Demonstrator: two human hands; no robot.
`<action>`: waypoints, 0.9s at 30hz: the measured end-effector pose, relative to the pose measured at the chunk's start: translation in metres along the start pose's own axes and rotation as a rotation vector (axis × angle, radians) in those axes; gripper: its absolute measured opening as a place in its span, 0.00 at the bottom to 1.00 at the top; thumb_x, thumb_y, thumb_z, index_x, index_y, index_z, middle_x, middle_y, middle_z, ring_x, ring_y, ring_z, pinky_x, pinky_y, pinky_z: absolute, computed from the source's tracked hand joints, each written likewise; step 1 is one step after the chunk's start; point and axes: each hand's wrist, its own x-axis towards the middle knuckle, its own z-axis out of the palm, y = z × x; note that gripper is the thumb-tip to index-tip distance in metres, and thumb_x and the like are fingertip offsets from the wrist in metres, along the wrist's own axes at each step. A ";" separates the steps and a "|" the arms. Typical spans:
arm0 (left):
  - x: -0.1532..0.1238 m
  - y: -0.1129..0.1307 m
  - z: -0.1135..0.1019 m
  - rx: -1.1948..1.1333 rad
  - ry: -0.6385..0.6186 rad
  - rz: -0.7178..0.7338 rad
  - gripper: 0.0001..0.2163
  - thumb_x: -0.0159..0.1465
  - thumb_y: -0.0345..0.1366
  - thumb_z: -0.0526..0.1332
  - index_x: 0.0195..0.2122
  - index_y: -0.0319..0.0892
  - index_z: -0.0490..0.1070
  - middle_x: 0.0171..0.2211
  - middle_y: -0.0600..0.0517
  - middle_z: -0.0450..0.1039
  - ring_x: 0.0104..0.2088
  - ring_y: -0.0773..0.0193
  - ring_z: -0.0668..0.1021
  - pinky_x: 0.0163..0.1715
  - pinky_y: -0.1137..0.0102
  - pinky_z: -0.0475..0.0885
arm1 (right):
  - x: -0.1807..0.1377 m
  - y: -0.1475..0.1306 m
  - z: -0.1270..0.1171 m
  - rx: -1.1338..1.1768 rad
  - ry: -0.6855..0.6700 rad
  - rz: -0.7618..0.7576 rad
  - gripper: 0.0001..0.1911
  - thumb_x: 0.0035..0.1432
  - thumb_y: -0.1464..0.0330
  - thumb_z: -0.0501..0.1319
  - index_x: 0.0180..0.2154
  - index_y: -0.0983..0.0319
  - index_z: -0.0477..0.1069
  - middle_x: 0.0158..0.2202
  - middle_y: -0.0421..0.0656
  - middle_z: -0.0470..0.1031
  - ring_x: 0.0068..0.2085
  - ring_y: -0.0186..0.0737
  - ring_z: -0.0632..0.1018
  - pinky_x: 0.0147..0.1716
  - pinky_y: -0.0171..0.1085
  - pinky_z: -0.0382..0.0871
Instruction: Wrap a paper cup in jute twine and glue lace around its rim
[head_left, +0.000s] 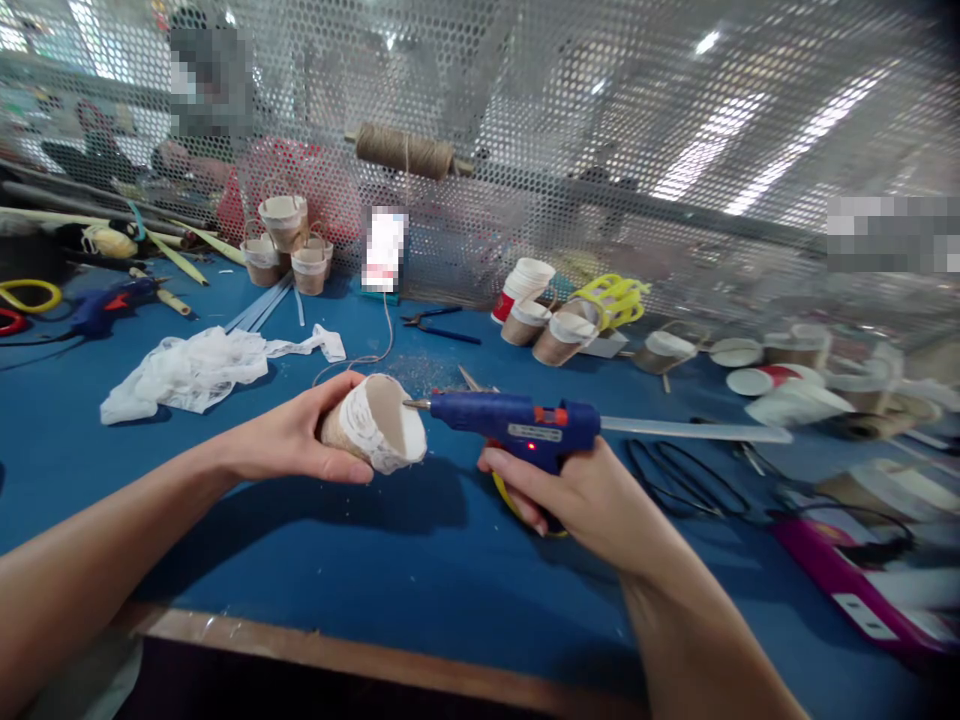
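My left hand is wrapped round a small paper cup covered in twine, with white lace about its rim. The cup is tilted, its open mouth facing right. In my right hand is a blue hot glue gun with a red light lit on its side. Its nozzle reaches the cup's rim; whether it touches cannot be told. A long clear glue stick sticks out of the gun's back. Behind my right hand, scissors with yellow handles lie partly hidden.
White lace fabric lies at left, near loose glue sticks. Another glue gun rests far left. Pliers, finished twine cups and a phone stand toward the mesh panel. A purple power strip is at right.
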 end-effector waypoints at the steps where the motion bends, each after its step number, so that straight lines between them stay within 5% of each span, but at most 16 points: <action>1: 0.000 0.000 0.000 -0.009 0.000 -0.004 0.25 0.49 0.36 0.68 0.47 0.42 0.61 0.38 0.52 0.65 0.37 0.64 0.69 0.33 0.73 0.66 | 0.000 0.000 0.000 -0.011 0.000 0.006 0.15 0.54 0.60 0.57 0.21 0.61 0.64 0.11 0.36 0.63 0.14 0.30 0.64 0.15 0.32 0.62; 19: 0.002 0.000 0.001 0.063 0.063 0.026 0.24 0.48 0.36 0.68 0.44 0.41 0.61 0.36 0.52 0.65 0.34 0.65 0.69 0.31 0.73 0.67 | -0.002 0.001 0.000 -0.046 -0.035 0.063 0.21 0.53 0.59 0.58 0.14 0.60 0.59 0.11 0.36 0.63 0.14 0.29 0.65 0.17 0.33 0.63; 27: 0.001 0.000 0.000 0.036 0.140 0.091 0.30 0.47 0.35 0.69 0.49 0.42 0.58 0.45 0.48 0.66 0.42 0.61 0.71 0.41 0.69 0.68 | -0.001 0.008 -0.005 0.162 0.006 -0.072 0.14 0.56 0.59 0.58 0.25 0.61 0.66 0.10 0.33 0.61 0.14 0.30 0.64 0.17 0.33 0.61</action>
